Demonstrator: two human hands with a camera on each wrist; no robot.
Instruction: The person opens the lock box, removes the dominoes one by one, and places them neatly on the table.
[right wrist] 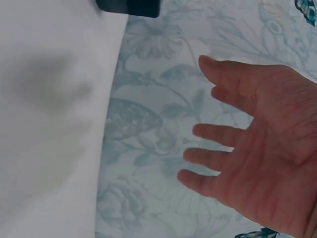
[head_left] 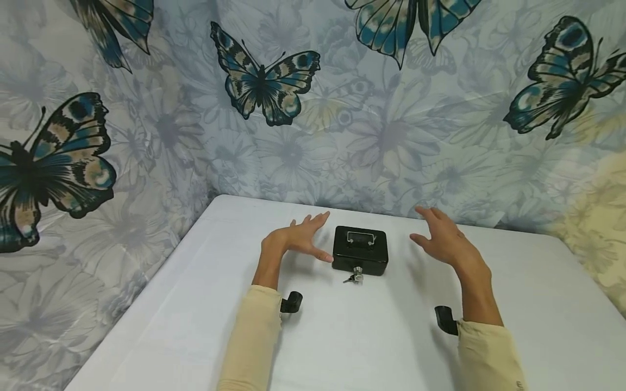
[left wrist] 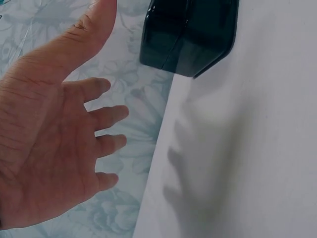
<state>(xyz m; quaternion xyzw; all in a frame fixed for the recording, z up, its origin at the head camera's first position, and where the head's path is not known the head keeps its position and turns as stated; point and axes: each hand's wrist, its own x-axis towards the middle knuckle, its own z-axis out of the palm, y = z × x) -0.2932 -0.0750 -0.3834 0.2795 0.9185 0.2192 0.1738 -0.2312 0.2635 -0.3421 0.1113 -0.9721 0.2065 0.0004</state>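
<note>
Black box (head_left: 360, 256) with silver handle (head_left: 361, 233)

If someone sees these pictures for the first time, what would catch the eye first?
Probably the large butterflies on the pale floral backdrop behind the white table. Next, perhaps, the black box on that table, with keys at its front, between the spread left hand and right hand.

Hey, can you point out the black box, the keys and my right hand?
Black box (head_left: 360, 252): head view, on its lid.
Keys (head_left: 357, 276): head view, middle of the bunch.
Right hand (head_left: 446, 240): head view, back of the hand.
</note>
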